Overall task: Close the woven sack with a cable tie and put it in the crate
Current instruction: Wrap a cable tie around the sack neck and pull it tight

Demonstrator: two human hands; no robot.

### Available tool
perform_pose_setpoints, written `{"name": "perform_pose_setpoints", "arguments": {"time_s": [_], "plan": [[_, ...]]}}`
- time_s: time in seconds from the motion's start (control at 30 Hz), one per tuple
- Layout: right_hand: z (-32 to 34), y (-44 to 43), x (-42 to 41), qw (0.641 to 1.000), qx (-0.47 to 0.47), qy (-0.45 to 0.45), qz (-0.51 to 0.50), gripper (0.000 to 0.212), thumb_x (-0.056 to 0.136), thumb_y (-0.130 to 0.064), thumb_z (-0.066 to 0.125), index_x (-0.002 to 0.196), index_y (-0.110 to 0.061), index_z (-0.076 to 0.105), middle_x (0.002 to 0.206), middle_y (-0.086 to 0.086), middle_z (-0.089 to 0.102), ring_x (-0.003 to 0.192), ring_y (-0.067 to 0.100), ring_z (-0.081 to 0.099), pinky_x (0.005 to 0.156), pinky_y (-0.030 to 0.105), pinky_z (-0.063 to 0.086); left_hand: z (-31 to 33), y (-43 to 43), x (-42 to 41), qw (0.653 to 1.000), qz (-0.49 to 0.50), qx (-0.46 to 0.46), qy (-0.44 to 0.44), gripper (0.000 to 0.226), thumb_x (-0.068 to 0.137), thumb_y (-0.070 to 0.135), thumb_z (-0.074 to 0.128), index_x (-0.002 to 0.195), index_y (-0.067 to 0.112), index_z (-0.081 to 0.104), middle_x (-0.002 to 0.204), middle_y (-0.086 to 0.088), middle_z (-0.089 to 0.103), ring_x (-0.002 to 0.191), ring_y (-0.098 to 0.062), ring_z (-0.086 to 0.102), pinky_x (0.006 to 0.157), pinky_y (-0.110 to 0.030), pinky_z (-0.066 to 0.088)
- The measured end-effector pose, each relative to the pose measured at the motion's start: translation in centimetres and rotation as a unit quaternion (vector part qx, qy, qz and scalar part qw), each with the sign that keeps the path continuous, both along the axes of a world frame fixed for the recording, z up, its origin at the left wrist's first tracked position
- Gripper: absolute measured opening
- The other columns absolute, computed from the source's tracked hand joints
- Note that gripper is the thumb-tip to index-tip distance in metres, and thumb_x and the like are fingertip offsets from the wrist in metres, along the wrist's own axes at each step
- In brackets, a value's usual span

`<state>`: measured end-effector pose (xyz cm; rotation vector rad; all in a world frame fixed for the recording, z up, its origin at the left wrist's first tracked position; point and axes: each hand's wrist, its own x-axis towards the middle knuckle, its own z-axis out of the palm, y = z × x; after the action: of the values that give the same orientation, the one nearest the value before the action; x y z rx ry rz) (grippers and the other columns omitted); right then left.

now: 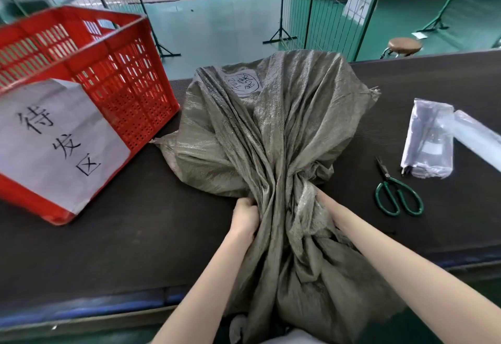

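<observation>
The woven sack [273,137] is grey-green, shiny and heavily creased, and it lies on the dark desk [130,240] with its far end spread wide and its near end hanging over the front edge toward the person. Its fabric is gathered into a tight waist of folds in the middle, and a pale patch with hand-drawn black marks shows near the far end. The left hand [245,217] is closed on the gathered fabric from the left side, its fingers sunk into the folds. The right hand [329,210] presses into the bunch from the right; its fingers are buried in the cloth, so it cannot be told whether they are closed on it. The red slatted crate [89,72] stands on the desk just left of the sack, its corner nearly touching the sack's edge; a white paper sheet [54,143] with black characters covers its near side, and what lies inside cannot be made out. Green-handled scissors [397,194] lie shut on the desk to the right, near a clear plastic bag [428,140] whose contents are unclear.
</observation>
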<state>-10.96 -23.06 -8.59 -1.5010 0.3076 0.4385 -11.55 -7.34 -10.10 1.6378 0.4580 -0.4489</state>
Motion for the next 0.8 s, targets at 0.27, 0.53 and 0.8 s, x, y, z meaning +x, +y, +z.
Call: {"name": "perform_pose_setpoints", "arguments": {"time_s": [0.27,0.53,0.8], "plan": [[-0.4,-5.4,-0.1,0.970,-0.218,-0.061,0.091,0.027,0.087,-0.001,0.049,0.072,-0.018,0.063,0.071,-0.011,0.068,0.069,-0.007,0.060,0.077,0.029,0.048,-0.5,3.5,0.6,0.960,-0.052,0.209,-0.181,0.019,0.089,0.005,0.054,0.099,0.001,0.070,0.086,-0.019,0.072,0.074,-0.027,0.070,0.070,-0.033,0.056],[2.1,-10.1,0.4,0.941,-0.309,-0.089,0.110,0.015,0.078,0.009,0.065,0.077,-0.003,0.072,0.055,-0.005,0.067,0.049,-0.001,0.058,0.048,0.015,0.046,1.9,8.2,1.5,0.979,0.068,0.031,-0.188,0.008,0.091,0.003,0.058,0.084,0.007,0.060,0.069,-0.010,0.070,0.050,-0.006,0.066,0.051,-0.014,0.053],[3.0,-10.2,0.9,0.980,-0.157,-0.083,-0.094,0.010,0.076,0.005,0.069,0.075,-0.005,0.065,0.053,-0.001,0.066,0.045,0.001,0.057,0.050,0.012,0.046,3.7,7.4,1.9,0.929,0.169,-0.296,-0.145,0.011,0.088,0.001,0.058,0.084,0.009,0.065,0.067,0.000,0.072,0.062,-0.003,0.067,0.065,-0.013,0.055]]}}
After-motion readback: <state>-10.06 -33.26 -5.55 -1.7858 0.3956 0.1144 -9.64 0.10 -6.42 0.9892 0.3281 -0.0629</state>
